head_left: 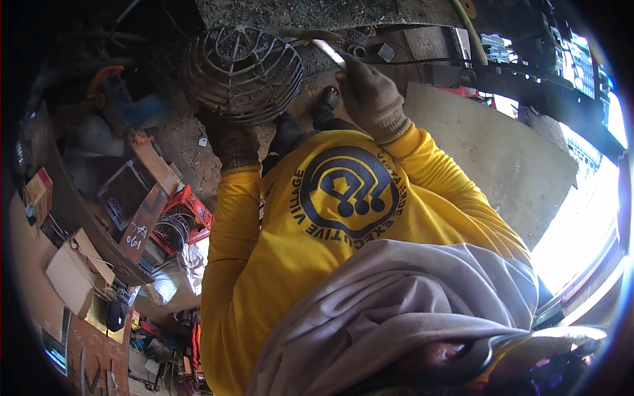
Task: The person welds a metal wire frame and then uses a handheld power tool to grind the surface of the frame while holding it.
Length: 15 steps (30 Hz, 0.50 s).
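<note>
A round, basket-shaped cage of welded metal bars (243,76) is held up in front of me at the upper middle. My left hand (232,142), in a dark, dirty glove, grips its near lower rim; shadow hides most of the fingers. My right hand (373,92), in a tan knit glove, is closed around the pale shaft of a hammer (328,53). The hammer's long, narrow brownish head lies just right of the cage's upper rim; whether they touch I cannot tell.
Beyond the cage is a work surface (370,13) strewn with dark bits. A large flat sheet (489,152) leans at the right. On the left are a red crate (198,210) with coiled wire, a cardboard box (76,270) and a brown board (142,221). Scattered tools lie lower left.
</note>
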Each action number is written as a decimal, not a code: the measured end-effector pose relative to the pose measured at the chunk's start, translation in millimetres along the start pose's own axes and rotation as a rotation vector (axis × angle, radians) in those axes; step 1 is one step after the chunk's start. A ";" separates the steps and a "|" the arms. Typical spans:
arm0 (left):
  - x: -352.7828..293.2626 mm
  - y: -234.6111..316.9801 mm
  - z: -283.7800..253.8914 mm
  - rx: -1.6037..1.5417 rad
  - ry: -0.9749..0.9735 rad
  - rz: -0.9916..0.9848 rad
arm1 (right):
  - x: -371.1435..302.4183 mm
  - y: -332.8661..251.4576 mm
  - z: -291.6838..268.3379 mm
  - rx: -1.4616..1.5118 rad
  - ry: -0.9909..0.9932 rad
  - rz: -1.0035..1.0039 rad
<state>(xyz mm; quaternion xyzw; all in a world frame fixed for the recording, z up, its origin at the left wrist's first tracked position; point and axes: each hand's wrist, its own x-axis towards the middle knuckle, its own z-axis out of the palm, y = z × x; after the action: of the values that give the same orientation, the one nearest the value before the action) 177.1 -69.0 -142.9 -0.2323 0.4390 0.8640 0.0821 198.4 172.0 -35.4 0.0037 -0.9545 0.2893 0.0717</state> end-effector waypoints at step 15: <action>-0.1 6.5 3.9 -0.266 -0.001 -0.068 | 2.7 5.6 7.6 -0.117 -0.019 -0.093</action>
<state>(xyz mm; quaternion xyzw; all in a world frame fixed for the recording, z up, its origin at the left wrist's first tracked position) 173.6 -69.8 -136.1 -0.2553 0.3125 0.9114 0.0803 194.4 172.5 -44.3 0.0468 -0.9692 0.2294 0.0763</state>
